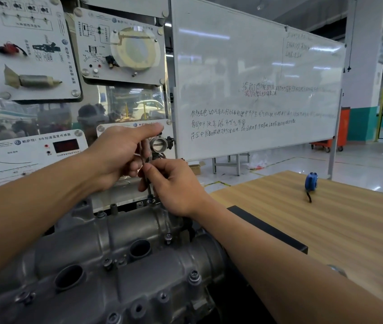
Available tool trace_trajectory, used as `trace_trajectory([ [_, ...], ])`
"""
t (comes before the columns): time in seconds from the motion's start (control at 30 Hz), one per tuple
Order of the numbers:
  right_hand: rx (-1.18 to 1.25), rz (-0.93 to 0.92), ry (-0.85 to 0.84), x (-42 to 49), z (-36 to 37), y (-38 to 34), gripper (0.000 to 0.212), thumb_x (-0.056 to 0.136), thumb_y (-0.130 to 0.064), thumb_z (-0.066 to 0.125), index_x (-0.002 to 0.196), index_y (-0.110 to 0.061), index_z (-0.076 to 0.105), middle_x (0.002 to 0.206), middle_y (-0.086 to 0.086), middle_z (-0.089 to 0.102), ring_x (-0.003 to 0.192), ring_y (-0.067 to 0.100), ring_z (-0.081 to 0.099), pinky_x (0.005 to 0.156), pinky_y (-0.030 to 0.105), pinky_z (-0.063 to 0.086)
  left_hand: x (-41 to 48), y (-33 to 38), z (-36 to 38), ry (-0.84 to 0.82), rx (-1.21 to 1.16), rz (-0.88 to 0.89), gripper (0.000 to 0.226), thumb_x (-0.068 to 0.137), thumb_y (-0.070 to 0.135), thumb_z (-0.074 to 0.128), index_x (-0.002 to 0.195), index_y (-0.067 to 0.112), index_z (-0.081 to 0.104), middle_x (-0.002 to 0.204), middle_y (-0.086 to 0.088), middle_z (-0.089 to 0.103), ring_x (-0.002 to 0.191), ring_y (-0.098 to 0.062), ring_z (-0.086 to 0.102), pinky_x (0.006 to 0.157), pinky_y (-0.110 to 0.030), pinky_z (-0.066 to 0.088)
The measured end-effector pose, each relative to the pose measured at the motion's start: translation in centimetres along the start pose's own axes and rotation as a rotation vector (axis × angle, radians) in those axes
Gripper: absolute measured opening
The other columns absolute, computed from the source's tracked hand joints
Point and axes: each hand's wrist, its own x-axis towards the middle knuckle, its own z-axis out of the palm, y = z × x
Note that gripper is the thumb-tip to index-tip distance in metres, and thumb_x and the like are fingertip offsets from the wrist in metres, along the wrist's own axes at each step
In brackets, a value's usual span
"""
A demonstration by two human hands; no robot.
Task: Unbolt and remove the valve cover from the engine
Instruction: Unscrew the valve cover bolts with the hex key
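Note:
The grey cast valve cover (120, 272) fills the lower left, with several bolts such as one bolt (168, 237) along its edges and round plug holes down its middle. A thin dark tool shaft (149, 188) stands upright on a bolt at the cover's far edge (150, 201). My right hand (176, 185) pinches the shaft between thumb and fingers. My left hand (120, 155) grips the tool's upper end just above, index finger stretched out to the right. The tool's top is hidden inside my left hand.
White training panels (120, 45) with sensors and a throttle body (159, 143) stand right behind the engine. A whiteboard (256, 78) stands at the back right. A wooden table (326, 218) at the right carries a blue tape measure (311, 182).

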Motion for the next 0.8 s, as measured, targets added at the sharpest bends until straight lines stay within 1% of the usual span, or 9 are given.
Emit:
trace_trajectory([
  [0.07, -0.019, 0.003, 0.005, -0.1, 0.0, -0.1, 0.037, 0.103, -0.018, 0.048, 0.074, -0.004, 0.068, 0.045, -0.015, 0.055, 0.041, 0.001, 0.044, 0.045, 0.017, 0.036, 0.3, 0.6, 0.4, 0.047, 0.051, -0.045, 0.038, 0.085, 0.041, 0.069, 0.067, 0.012, 0.053, 0.049, 0.0, 0.052, 0.032, -0.011, 0.034, 0.033, -0.02, 0.03],
  [0.2, -0.032, 0.011, -0.001, -0.1, 0.1, -0.2, 0.034, 0.102, -0.018, 0.047, 0.075, -0.01, 0.067, 0.061, -0.01, 0.063, 0.045, 0.002, 0.047, 0.048, 0.017, 0.039, 0.4, 1.9, 0.5, -0.002, 0.183, -0.143, 0.041, 0.089, 0.041, 0.061, 0.061, 0.013, 0.05, 0.047, -0.001, 0.054, 0.033, -0.012, 0.037, 0.033, -0.022, 0.033],
  [0.27, -0.03, 0.012, -0.008, 0.0, 0.1, -0.2, 0.033, 0.102, -0.018, 0.047, 0.076, -0.011, 0.066, 0.067, -0.005, 0.067, 0.047, 0.003, 0.049, 0.05, 0.019, 0.041, 0.4, 2.0, 0.5, -0.017, 0.186, -0.173, 0.04, 0.091, 0.041, 0.057, 0.061, 0.014, 0.051, 0.048, -0.002, 0.054, 0.032, -0.012, 0.036, 0.032, -0.021, 0.031],
  [0.33, -0.022, 0.027, -0.015, 0.0, 0.2, -0.1, 0.034, 0.103, -0.019, 0.046, 0.075, -0.012, 0.064, 0.068, 0.0, 0.069, 0.047, 0.005, 0.05, 0.051, 0.023, 0.042, 0.3, 1.5, 0.4, -0.003, 0.085, -0.202, 0.036, 0.092, 0.037, 0.052, 0.064, 0.014, 0.052, 0.049, -0.003, 0.054, 0.031, -0.012, 0.032, 0.032, -0.019, 0.028],
  [0.43, -0.018, 0.044, -0.011, 0.0, 0.3, -0.1, 0.039, 0.103, -0.021, 0.044, 0.067, -0.017, 0.06, 0.065, 0.006, 0.068, 0.044, 0.005, 0.048, 0.049, 0.024, 0.039, 0.1, 0.1, 0.2, 0.009, -0.244, -0.195, 0.034, 0.093, 0.033, 0.045, 0.068, 0.012, 0.055, 0.057, -0.005, 0.057, 0.033, -0.012, 0.031, 0.033, -0.019, 0.027],
  [0.5, -0.029, 0.031, -0.005, 0.1, 0.3, 0.0, 0.039, 0.103, -0.02, 0.044, 0.068, -0.017, 0.061, 0.066, 0.006, 0.069, 0.044, 0.004, 0.048, 0.048, 0.023, 0.038, -0.2, -1.2, -0.2, -0.031, -0.445, -0.141, 0.037, 0.094, 0.034, 0.045, 0.068, 0.012, 0.059, 0.063, -0.006, 0.06, 0.036, -0.011, 0.036, 0.035, -0.019, 0.032],
  [0.57, -0.038, 0.024, -0.005, 0.1, 0.3, 0.0, 0.038, 0.103, -0.02, 0.044, 0.072, -0.012, 0.064, 0.069, 0.01, 0.071, 0.045, 0.004, 0.049, 0.049, 0.023, 0.039, -0.7, -2.2, -0.9, -0.115, -0.561, -0.083, 0.039, 0.093, 0.035, 0.046, 0.069, 0.013, 0.067, 0.071, -0.007, 0.064, 0.042, -0.013, 0.044, 0.04, -0.021, 0.04],
  [0.7, 0.003, 0.035, -0.014, 0.1, 0.4, -0.2, 0.04, 0.104, -0.02, 0.045, 0.067, -0.019, 0.061, 0.069, 0.007, 0.07, 0.048, 0.008, 0.05, 0.053, 0.027, 0.04, -1.3, -2.6, -2.0, -0.276, -0.596, -0.04, 0.03, 0.086, 0.033, 0.052, 0.087, 0.012, 0.073, 0.082, -0.005, 0.067, 0.055, -0.014, 0.057, 0.052, -0.023, 0.051],
  [0.8, 0.031, 0.03, -0.019, 0.1, 0.3, -0.3, 0.043, 0.105, -0.022, 0.044, 0.065, -0.023, 0.06, 0.065, 0.0, 0.068, 0.048, 0.006, 0.05, 0.051, 0.024, 0.041, -1.4, -2.5, -2.0, -0.291, -0.545, -0.005, 0.026, 0.081, 0.033, 0.06, 0.095, 0.013, 0.07, 0.087, -0.003, 0.067, 0.059, -0.012, 0.061, 0.056, -0.022, 0.052],
])
